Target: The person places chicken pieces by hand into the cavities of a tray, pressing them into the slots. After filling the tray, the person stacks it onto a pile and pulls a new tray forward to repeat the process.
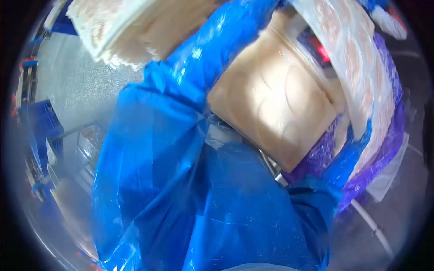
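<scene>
My left arm, in a shiny blue plastic sleeve (194,58), reaches up to the top edge; the hand is out of view. A beige slab (280,95) with shallow rounded outlines lies tilted beside that arm. My right sleeve (348,158) extends up at the right, against a long whitish sheet (343,54) with pinkish patches. This sheet looks wrapped in glossy film. My right hand is largely hidden there, and its fingers cannot be made out. Purple plastic film (393,135) hangs around and behind the sheet.
A thick whitish block (122,27) with ragged edges sits at the upper left, by a wet metallic surface (86,67). Blue containers (40,126) stand at the far left. Another person's white-gloved hand (389,23) shows at the top right. A pale pipe (373,226) is at the lower right.
</scene>
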`<state>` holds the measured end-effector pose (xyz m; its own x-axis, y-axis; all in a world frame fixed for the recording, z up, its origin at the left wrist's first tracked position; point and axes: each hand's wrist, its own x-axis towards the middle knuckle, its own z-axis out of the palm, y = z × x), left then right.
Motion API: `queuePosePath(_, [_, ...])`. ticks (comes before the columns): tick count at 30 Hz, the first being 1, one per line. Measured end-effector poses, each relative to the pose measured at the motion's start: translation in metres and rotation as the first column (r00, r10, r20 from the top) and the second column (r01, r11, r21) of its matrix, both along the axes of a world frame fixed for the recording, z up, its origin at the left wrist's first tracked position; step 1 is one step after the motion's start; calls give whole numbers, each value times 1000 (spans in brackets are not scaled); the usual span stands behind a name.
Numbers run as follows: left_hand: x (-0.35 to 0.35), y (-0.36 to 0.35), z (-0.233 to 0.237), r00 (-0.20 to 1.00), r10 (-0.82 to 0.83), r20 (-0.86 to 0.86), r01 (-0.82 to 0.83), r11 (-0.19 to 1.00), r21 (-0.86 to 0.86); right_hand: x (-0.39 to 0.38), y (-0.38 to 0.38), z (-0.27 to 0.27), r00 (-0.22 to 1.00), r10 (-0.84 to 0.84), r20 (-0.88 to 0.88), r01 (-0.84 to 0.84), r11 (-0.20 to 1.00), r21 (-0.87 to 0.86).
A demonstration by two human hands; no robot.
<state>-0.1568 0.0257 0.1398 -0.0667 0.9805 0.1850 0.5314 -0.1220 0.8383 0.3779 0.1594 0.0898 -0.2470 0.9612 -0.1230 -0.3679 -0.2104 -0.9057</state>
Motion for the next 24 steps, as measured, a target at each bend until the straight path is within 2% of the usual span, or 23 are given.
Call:
queuePosePath(1, [-8,-17,8,985,-7,-175,-1,999,-44,-9,-29,-4,984,113,-137,-108,993,45])
queuePosePath(2, [6,-44,14,928,69,367,-126,983,134,-21,-46,-11,935,231,-271,-211,972,99])
queuePosePath(3, [29,-79,16,608,5,794,-317,919,237,-36,-50,-23,980,93,-176,-83,995,60])
queuePosePath(4, [28,-109,21,570,-98,816,-365,860,358,-62,-49,-33,996,-43,-82,45,998,33])
queuePosePath(5, [23,-137,30,540,-208,815,-407,784,470,-113,-59,-24,993,3,-122,1,999,38])
queuePosePath(6, [27,-164,53,499,-98,861,-476,799,367,-175,-84,0,990,-19,141,-37,923,382])
queuePosePath(7, [25,-186,62,532,-85,842,-494,777,390,-230,-109,24,922,-150,356,-138,731,668])
queuePosePath(8, [23,-208,64,517,-10,856,-500,808,312,-276,-127,42,937,-121,328,-144,721,678])
queuePosePath(9, [21,-226,64,496,64,866,-503,834,227,-322,-143,60,988,120,97,-152,869,470])
queuePosePath(10, [22,-239,63,484,99,869,-532,822,203,-364,-157,77,939,287,-187,-241,941,236])
queuePosePath(11, [17,-257,58,466,128,875,-558,811,179,-406,-177,90,807,353,-473,-391,920,20])
queuePosePath(13, [8,-293,45,468,147,872,-573,801,172,-480,-213,109,789,378,-485,-479,872,-100])
queuePosePath(15, [1,-325,33,402,203,893,-635,764,112,-531,-211,79,713,511,-480,-627,771,-110])
queuePosePath(16, [-1,-340,30,406,204,891,-643,757,120,-541,-217,74,703,521,-484,-637,764,-103])
queuePosePath(17, [17,-314,25,415,221,882,-637,763,109,-529,-183,61,688,587,-427,-681,726,-100])
queuePosePath(18, [16,-320,25,426,221,877,-630,768,112,-535,-186,61,665,655,-357,-722,686,-86])
queuePosePath(21, [15,-321,24,467,256,847,-626,772,112,-532,-184,67,602,726,-333,-777,629,-30])
queuePosePath(22, [14,-317,25,469,252,847,-620,777,112,-526,-189,74,607,722,-332,-772,635,-30])
queuePosePath(24, [11,-305,29,585,391,710,-669,728,150,-520,-203,85,658,698,-284,-725,689,16])
